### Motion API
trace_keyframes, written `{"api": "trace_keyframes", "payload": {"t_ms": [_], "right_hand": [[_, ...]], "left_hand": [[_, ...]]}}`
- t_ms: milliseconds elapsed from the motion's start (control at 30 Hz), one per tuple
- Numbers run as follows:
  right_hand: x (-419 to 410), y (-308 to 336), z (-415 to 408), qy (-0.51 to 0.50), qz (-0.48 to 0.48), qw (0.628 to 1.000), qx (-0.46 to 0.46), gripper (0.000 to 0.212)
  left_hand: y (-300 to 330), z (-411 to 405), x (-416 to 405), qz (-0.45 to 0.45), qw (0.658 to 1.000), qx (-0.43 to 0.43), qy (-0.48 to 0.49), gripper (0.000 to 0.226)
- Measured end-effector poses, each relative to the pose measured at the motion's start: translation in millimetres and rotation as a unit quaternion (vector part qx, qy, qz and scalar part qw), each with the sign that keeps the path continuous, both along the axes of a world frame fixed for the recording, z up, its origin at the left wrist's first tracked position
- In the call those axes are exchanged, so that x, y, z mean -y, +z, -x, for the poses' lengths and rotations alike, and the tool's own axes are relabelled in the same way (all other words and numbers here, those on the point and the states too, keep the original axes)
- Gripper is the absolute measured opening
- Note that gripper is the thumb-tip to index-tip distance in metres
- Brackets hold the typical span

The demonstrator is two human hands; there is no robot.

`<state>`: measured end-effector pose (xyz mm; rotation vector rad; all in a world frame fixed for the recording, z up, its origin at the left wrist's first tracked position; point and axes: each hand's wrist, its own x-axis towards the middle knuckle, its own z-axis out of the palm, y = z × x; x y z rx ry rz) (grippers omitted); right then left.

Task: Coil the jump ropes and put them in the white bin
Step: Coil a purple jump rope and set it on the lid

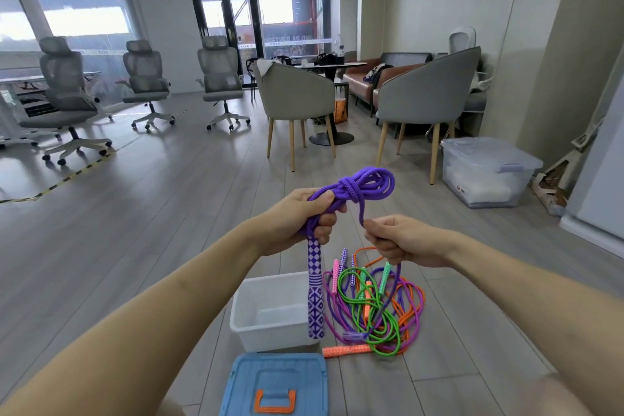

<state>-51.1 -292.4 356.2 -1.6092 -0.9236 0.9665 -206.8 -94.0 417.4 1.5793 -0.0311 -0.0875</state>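
My left hand [304, 218] grips a coiled purple jump rope [366, 184] just below its wrapped loops. The rope's purple-and-white patterned handle [315, 294] hangs down from my fist. My right hand [395, 240] pinches a loose strand of the same rope, which runs up to the coil and also trails down toward the floor. Below my hands, an empty white bin [270, 312] sits on the floor. To its right lies a tangled pile of jump ropes [374, 311] in green, orange, pink and purple.
A blue lid with an orange handle [275, 385] lies in front of the bin. A clear storage box [486, 172] stands at the right by grey armchairs [425, 94]. Office chairs [64, 91] line the left window wall.
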Motion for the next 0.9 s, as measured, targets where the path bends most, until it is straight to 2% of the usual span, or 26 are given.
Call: {"api": "trace_keyframes", "payload": {"t_ms": [100,167,200,267,367,433,467,533,633,700,800,900], "right_hand": [[2,4,-3,0.018,0.009,1.000,0.018,0.031],[3,11,-4,0.034,0.041,0.993,0.101,0.020],[3,14,-3,0.043,0.073,0.986,0.142,0.018],[-1,17,1,0.037,0.142,0.972,0.182,0.024],[-14,13,14,-0.002,0.178,0.938,0.296,0.036],[-25,7,25,-0.016,0.172,0.924,0.341,0.032],[-30,6,29,-0.034,0.161,0.933,0.321,0.032],[-36,6,35,-0.084,0.130,0.961,0.228,0.032],[-34,9,35,-0.091,0.064,0.986,0.127,0.031],[-28,11,29,-0.082,0.034,0.992,0.089,0.030],[-17,8,13,-0.083,0.022,0.993,0.080,0.036],[-7,5,-1,-0.067,0.042,0.993,0.090,0.040]], "left_hand": [[-1,5,0,0.021,0.993,-0.051,-0.105,0.030],[-3,4,-1,-0.002,0.978,-0.110,-0.175,0.029],[-5,3,-1,-0.035,0.968,-0.141,-0.204,0.028],[-16,1,5,-0.176,0.939,-0.181,-0.232,0.024],[-46,-9,17,-0.431,0.867,-0.198,-0.155,0.024],[-62,-20,18,-0.493,0.848,-0.185,-0.061,0.028],[-67,-25,15,-0.495,0.852,-0.172,0.001,0.029],[-67,-34,8,-0.445,0.874,-0.135,0.140,0.033],[-51,-38,2,-0.255,0.929,-0.093,0.253,0.037],[-32,-33,4,-0.130,0.955,-0.084,0.251,0.036],[-5,-21,0,0.012,0.977,-0.093,0.190,0.033],[7,-6,-5,0.082,0.988,-0.099,0.088,0.031]]}}
